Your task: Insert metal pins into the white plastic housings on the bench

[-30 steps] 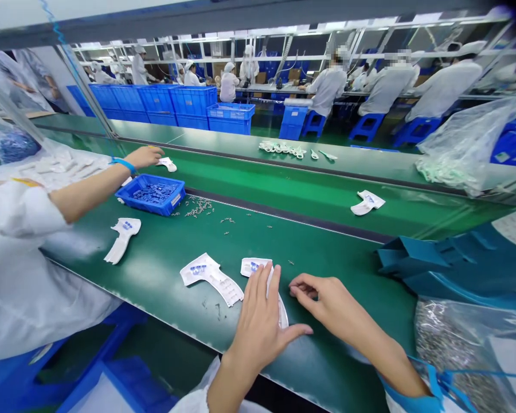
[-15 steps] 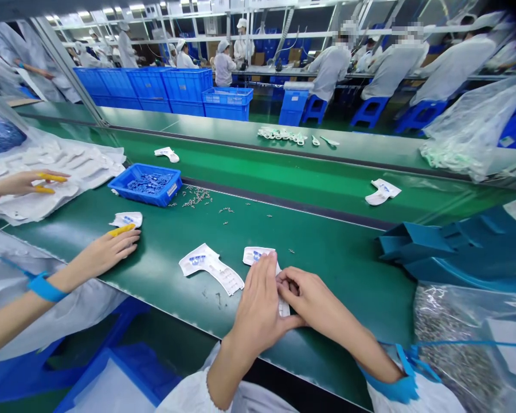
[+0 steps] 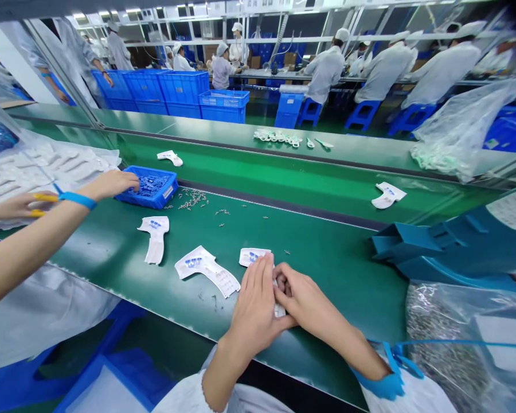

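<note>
A white gun-shaped plastic part [image 3: 250, 256] with small blue pieces lies on the green table, mostly covered by my hands. My left hand [image 3: 258, 304] rests on it, its fingers stretched out side by side. Over the part's right edge, my right hand [image 3: 303, 295] has its fingers curled and pinched; whatever they hold is hidden. A second white part [image 3: 206, 271] with blue pieces lies just left of my hands. Farther left is a third white part [image 3: 155, 238]. Tiny metal pieces [image 3: 192, 199] are scattered near a blue tray [image 3: 165, 198].
A co-worker's hand [image 3: 116, 182] reaches into the blue tray; another [image 3: 26, 206] is at the white sheets. White parts lie on the green belt [image 3: 258, 172]. Teal pieces [image 3: 451, 246] and a bag of small metal pieces [image 3: 438, 327] are at the right.
The co-worker's hand has left the third white part, now fully visible, and moved up into the blue tray. Belt parts have shifted right. My hands stay over the same part.
</note>
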Demonstrator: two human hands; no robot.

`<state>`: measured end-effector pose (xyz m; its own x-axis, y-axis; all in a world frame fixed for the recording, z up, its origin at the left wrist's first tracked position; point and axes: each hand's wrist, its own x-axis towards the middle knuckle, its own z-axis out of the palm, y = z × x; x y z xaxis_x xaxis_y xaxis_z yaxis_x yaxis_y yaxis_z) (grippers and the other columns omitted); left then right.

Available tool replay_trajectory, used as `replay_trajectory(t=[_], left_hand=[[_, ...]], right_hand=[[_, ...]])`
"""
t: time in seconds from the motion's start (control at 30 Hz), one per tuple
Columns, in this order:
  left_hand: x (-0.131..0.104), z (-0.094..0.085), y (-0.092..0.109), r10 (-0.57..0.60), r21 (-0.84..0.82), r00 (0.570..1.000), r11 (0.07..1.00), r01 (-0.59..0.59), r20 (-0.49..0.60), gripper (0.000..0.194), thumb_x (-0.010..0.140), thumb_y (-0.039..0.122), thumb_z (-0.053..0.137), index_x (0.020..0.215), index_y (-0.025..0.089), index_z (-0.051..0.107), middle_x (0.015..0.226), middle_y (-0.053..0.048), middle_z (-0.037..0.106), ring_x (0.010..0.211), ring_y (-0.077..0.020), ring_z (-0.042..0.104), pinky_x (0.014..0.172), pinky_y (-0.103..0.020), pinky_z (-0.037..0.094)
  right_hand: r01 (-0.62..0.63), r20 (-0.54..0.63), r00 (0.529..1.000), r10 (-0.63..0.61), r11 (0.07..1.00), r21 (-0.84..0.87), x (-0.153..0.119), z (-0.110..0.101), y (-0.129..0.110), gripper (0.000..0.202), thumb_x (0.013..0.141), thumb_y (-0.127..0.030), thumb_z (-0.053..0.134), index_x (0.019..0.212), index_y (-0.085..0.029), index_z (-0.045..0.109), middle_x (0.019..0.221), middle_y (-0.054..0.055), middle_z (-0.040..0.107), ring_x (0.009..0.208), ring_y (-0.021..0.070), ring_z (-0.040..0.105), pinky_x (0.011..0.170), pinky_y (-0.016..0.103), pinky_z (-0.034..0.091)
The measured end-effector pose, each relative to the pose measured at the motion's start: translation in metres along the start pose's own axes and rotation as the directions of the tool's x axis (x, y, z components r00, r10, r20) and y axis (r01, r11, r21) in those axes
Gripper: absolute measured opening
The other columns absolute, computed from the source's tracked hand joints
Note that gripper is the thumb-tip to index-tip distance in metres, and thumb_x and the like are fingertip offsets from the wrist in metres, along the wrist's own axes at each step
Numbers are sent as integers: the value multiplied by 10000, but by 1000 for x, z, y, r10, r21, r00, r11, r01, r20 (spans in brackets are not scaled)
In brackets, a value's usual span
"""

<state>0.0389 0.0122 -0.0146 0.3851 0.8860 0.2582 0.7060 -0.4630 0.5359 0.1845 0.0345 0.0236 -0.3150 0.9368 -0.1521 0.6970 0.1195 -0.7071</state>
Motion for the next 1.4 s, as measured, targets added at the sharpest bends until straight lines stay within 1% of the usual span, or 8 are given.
replay_trajectory(t=[0.1, 0.23, 0.43, 0.63, 0.8, 1.03, 1.27, 1.4], left_hand=[[0, 0, -1, 0, -5, 1000, 1000, 0, 8, 1209, 749, 679, 691, 1544, 169, -64, 1577, -224, 279, 1474, -366, 261, 1152, -570, 330], [0, -2, -1, 12, -1, 1000, 1000, -12, 14, 1243, 732, 739, 648, 1543, 192, -118, 1578, -227, 272, 1472, -382, 257, 1144, -587, 326], [1, -3, -1, 16, -6, 1000, 1000, -16, 3, 1259, 723, 716, 678, 1545, 202, -125, 1571, -225, 285, 1465, -391, 272, 1135, -592, 334], [0, -3, 1, 22, -12, 1000, 1000, -22, 1, 1255, 727, 705, 680, 1545, 196, -124, 1573, -225, 284, 1469, -378, 268, 1139, -583, 336], [1, -3, 1, 23, 0, 1000, 1000, -23, 0, 1250, 727, 698, 687, 1548, 193, -109, 1573, -222, 287, 1471, -375, 267, 1146, -578, 332], [1, -2, -1, 18, 1, 1000, 1000, -18, 19, 1241, 730, 749, 634, 1547, 184, -109, 1574, -229, 277, 1472, -379, 261, 1147, -580, 320], [0, -1, -1, 11, -7, 1000, 1000, -11, 16, 1244, 727, 745, 642, 1546, 178, -102, 1578, -230, 274, 1476, -369, 255, 1157, -565, 314], [0, -1, -1, 15, -13, 1000, 1000, -15, 7, 1225, 738, 745, 632, 1549, 183, -94, 1577, -227, 276, 1476, -371, 254, 1155, -574, 315]], right_hand=[[9, -33, 999, -6, 998, 69, 10, -13, 8, 122, 930, -311, 505, 969, -225, 583, 770, -8, 633, 681, 157, 578, 622, 270, 419], [8, -215, 975, -50, 982, -189, 32, -28, 21, 216, 956, -300, 486, 1041, -197, 656, 1002, 65, 663, 827, 180, 619, 749, 308, 442], [-47, -91, 996, 6, 890, -453, 45, -33, 23, 192, 956, -191, 476, 999, -168, 662, 973, 90, 683, 882, 213, 632, 717, 297, 398], [-78, -54, 997, 59, 878, -473, 22, -35, 21, 199, 973, -230, 472, 1008, -173, 659, 958, 93, 667, 870, 237, 633, 665, 299, 367], [-44, -9, 999, 45, 888, -458, 12, -33, 19, 168, 932, -145, 471, 939, -174, 636, 938, 74, 647, 798, 202, 605, 652, 293, 356], [-24, 6, 1000, 24, 996, -89, -1, -38, 6, 184, 920, -235, 484, 1009, -210, 643, 903, 39, 688, 805, 180, 627, 714, 294, 449], [-56, 91, 995, 32, 958, 282, -5, -29, 16, 258, 951, -412, 483, 975, -206, 636, 893, 51, 705, 806, 184, 655, 708, 297, 513], [-54, 47, 998, 42, 958, 283, -3, -23, 26, 257, 912, -424, 559, 981, -201, 667, 910, 48, 695, 804, 176, 643, 734, 299, 512]])
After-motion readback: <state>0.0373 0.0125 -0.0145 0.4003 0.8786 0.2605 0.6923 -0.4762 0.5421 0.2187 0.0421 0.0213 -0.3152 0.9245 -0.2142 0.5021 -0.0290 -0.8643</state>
